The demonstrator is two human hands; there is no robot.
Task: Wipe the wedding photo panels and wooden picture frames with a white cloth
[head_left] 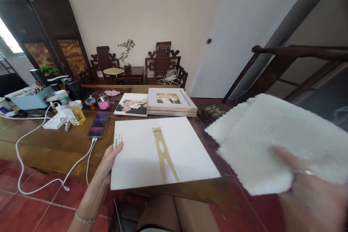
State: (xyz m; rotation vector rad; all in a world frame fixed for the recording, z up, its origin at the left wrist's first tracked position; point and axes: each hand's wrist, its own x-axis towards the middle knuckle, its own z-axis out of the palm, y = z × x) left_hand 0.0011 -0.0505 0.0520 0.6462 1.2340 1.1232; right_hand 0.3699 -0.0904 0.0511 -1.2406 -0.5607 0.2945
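Note:
My left hand [112, 157] grips the left edge of a white picture frame [136, 159], thumb on top and fingers beneath. The frame lies face down, so its back shows, with a tan fold-out stand [161, 152] and a small printed label near the left edge. Off to the right, my right hand [301, 181] is closed on a white cloth [252, 141] with a scalloped edge, held up apart from the frame. That hand and the cloth are partly blurred.
Behind the frame are a stack of framed photos [174, 110] and a photo panel [136, 110]. On the left of the wooden table [73, 145] stand a phone [98, 125] with white cables, a bottle [74, 114], a pink cup [103, 103], a power strip [54, 121] and a blue bin [29, 100].

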